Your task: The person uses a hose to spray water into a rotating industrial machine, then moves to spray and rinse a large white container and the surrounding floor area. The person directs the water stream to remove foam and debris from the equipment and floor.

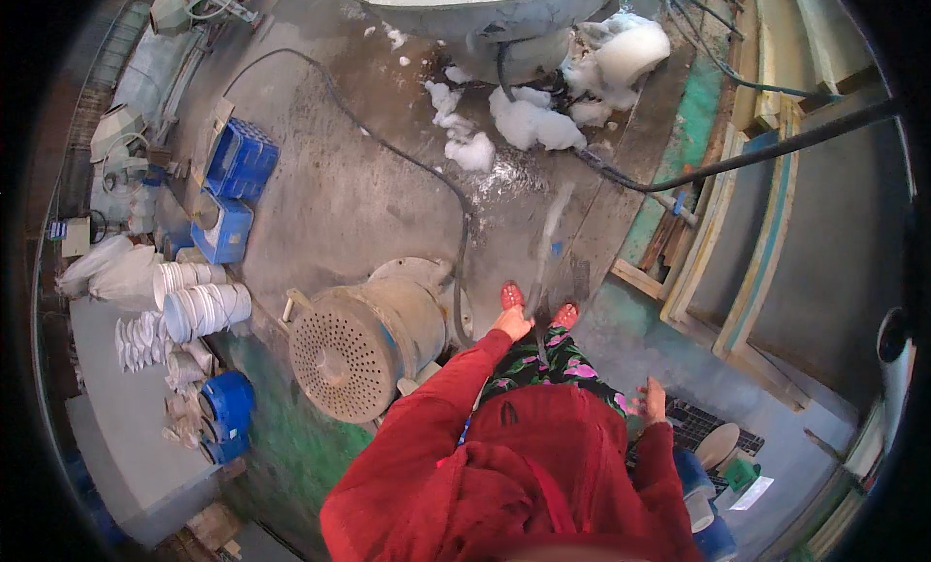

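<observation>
My left hand (512, 322), reaching forward in a red sleeve, is closed around a pale, narrow length that looks like a hose (550, 234). It runs ahead from my fist over the wet floor; where it ends is hard to make out. Low at my right side hangs my right hand (652, 401), fingers apart and holding nothing. Just left of my left hand stands a grey motor (388, 334) with a round perforated cover. A dark cable (464, 208) passes beside it. Ahead sits a big round tub (485, 14) with white foam in it.
Foam clumps (533, 121) lie on the floor below the tub. A thick black hose (756, 155) crosses from the right, near wooden frames (756, 261). At left are blue crates (240, 160), stacked white buckets (208, 310) and blue containers (226, 417). More buckets stand behind right.
</observation>
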Available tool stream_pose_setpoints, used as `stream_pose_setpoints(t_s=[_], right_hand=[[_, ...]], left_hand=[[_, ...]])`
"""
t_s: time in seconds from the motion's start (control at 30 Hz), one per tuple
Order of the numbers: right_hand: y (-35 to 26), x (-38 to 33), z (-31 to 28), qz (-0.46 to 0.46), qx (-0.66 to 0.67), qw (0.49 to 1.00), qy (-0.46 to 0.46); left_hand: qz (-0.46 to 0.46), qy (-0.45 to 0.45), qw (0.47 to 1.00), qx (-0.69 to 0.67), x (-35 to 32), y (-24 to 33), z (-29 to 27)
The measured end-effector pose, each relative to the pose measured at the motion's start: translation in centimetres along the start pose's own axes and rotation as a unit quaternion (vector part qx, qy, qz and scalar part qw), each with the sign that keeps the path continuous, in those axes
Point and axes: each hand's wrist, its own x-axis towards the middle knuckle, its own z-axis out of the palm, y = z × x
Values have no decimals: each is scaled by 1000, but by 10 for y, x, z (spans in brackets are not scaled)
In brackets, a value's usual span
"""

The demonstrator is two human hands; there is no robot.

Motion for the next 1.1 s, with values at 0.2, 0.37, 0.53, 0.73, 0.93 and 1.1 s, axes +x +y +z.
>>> stream_pose_setpoints(t_s=[0.2, 0.37, 0.53, 0.73, 0.93, 1.1], right_hand=[[44, -13, -51, 70, -47, 996, 23], [31, 4, -61, 30, -66, 997, 3], [-8, 0, -54, -68, -61, 996, -18], [-39, -19, -54, -76, -76, 994, -13], [5, -5, -81, -18, -66, 998, -8], [12, -11, -87, 18, -50, 999, 7]], left_hand=[[-43, 118, 992, 16, 43, 21, -7], [-53, 156, 985, -46, 39, 42, -33], [-45, 238, 967, -78, 33, 43, -33], [-52, 190, 971, -135, 54, -2, -29], [-78, 156, 984, -25, 46, -18, -47], [-110, 189, 972, 82, 22, -42, -70]])
